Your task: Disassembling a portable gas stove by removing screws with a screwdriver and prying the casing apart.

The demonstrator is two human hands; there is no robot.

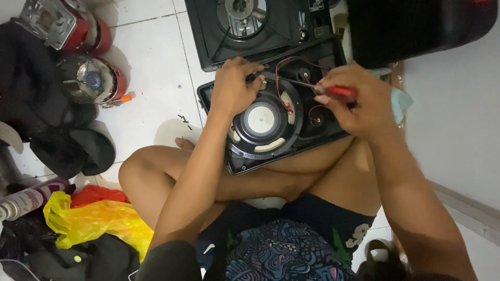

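Gripping red-handled screwdriver (336, 92) — right hand (359, 101) | left hand (234, 86) clenched on speaker panel (271, 122) rim — speaker cone (262, 119) inside

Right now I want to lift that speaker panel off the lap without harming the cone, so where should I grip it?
Probably by the black panel's near edge and its far-left corner, coming in from the sides. The rim is flat and bare there, while the round speaker and red wires fill the middle, where the left hand and right hand work.
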